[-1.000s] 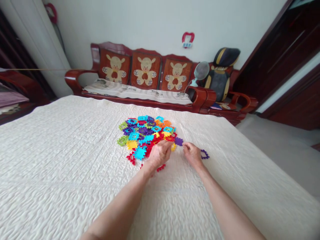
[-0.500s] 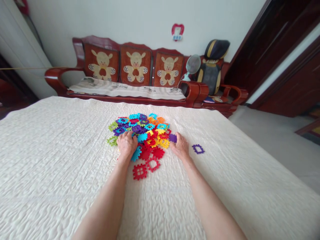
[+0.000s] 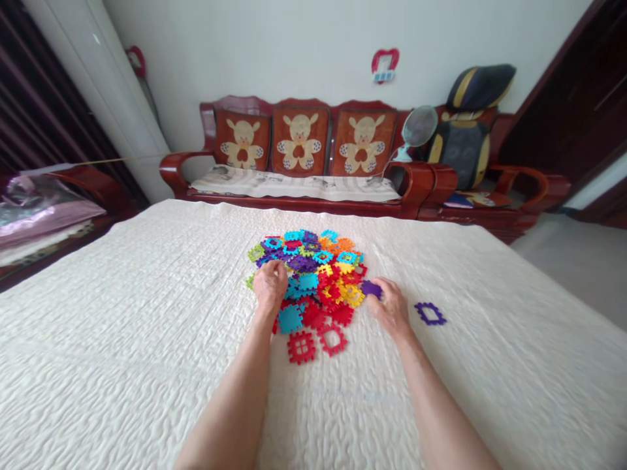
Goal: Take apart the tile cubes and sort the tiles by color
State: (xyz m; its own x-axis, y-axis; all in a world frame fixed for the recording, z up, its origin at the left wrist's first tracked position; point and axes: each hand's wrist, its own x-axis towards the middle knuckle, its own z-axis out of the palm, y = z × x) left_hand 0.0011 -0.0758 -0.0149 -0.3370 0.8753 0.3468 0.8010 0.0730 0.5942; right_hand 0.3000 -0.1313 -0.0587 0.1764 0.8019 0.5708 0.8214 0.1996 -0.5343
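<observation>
A heap of colourful interlocking plastic tiles (image 3: pixel 313 314) with notched edges lies on the bed-like quilted surface. My left hand (image 3: pixel 271 285) is over the heap's left side, its fingers curled together; whatever they pinch is hidden. Close by it lie a light-blue tile (image 3: pixel 290 318) and a green tile (image 3: pixel 250 281), partly covered by the hand. At the heap's right edge, my right hand (image 3: pixel 392 305) is closed on a solid purple tile (image 3: pixel 371 290) between thumb and fingers. Farther right, a purple open-frame tile (image 3: pixel 430 314) lies alone. Nearest me are a red window tile (image 3: pixel 301 347) and a red frame tile (image 3: pixel 333 340).
The white quilted cover (image 3: pixel 122 339) spreads under everything. Behind it stands a wooden sofa (image 3: pixel 421 189) with bear-patterned cushions (image 3: pixel 300 140). A small fan (image 3: pixel 418 127) and a massage seat pad (image 3: pixel 463 153) are at the right.
The view has swung left, so everything appears farther right. My left hand has drawn slightly off the light-blue tile, now more exposed. My right hand keeps hold of the purple tile.
</observation>
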